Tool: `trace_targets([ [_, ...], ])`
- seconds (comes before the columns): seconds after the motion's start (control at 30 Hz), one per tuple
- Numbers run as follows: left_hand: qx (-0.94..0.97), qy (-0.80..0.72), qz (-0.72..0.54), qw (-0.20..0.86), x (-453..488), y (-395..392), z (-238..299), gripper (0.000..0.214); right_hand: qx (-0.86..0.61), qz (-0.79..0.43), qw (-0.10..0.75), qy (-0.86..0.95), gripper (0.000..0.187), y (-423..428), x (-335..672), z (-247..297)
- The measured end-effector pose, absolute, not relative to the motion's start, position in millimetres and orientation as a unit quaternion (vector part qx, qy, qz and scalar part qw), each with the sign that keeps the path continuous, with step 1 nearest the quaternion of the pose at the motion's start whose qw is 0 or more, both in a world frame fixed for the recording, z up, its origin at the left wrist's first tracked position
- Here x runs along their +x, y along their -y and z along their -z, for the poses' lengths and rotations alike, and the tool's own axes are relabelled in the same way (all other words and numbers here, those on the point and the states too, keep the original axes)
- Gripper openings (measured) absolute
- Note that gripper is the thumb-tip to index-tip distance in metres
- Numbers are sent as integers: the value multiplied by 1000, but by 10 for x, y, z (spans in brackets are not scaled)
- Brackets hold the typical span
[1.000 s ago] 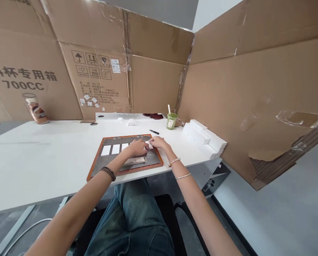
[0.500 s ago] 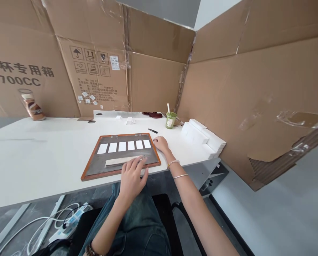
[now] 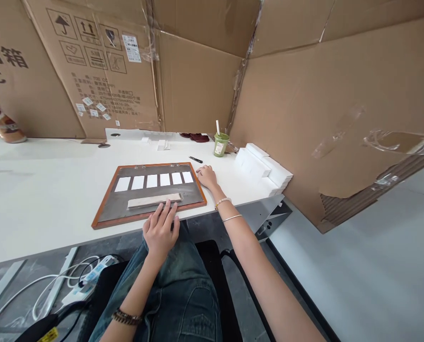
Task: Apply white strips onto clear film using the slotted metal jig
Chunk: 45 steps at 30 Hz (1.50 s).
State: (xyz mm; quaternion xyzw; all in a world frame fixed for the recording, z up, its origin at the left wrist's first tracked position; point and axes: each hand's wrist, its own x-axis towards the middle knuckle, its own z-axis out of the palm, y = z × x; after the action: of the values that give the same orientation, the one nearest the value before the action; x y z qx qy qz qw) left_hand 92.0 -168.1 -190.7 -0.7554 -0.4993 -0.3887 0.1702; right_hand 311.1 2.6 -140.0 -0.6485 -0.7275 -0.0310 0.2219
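On the table (image 3: 30,199), a board (image 3: 114,209) carries six cards (image 3: 152,181) in a row along its far side, a bar (image 3: 151,201) nearer. The left hand (image 3: 160,232) is at its near edge, the right hand (image 3: 207,177) at its right. Beyond lies a pen (image 3: 195,159); farther right, a cup (image 3: 219,148).

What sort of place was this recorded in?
Probably a makeshift indoor workstation: a white table screened on two sides by cardboard panels, with an orange-framed board lying on top.

A: ok so what's on that orange-rimmed grey board (image 3: 114,212)?
B: six white cards (image 3: 152,181), flat in one row across the far half, small gaps between. plus a long pale bar (image 3: 154,201) lying nearer, roughly parallel.
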Motion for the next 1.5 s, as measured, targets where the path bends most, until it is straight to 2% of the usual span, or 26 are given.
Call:
trace_targets([
  [0.37, -769, 495, 363, 181, 907, 1728, 1921, 48, -661, 21, 274, 698, 23, -41, 3126, 1437],
  [0.73, -769, 489, 359, 199, 912, 1741, 1912, 50, -663, 17, 268, 698, 22, -21, 3129, 1419],
  [1.07, -740, 435, 458, 231, 947, 1644, 1993, 54, -659, 9, 283, 697, 19, -8, 3130, 1401],
  [1.5, -740, 430, 457, 245, 954, 1643, 1960, 56, -656, 6, 309, 689, 14, 77, 3107, 1305],
])
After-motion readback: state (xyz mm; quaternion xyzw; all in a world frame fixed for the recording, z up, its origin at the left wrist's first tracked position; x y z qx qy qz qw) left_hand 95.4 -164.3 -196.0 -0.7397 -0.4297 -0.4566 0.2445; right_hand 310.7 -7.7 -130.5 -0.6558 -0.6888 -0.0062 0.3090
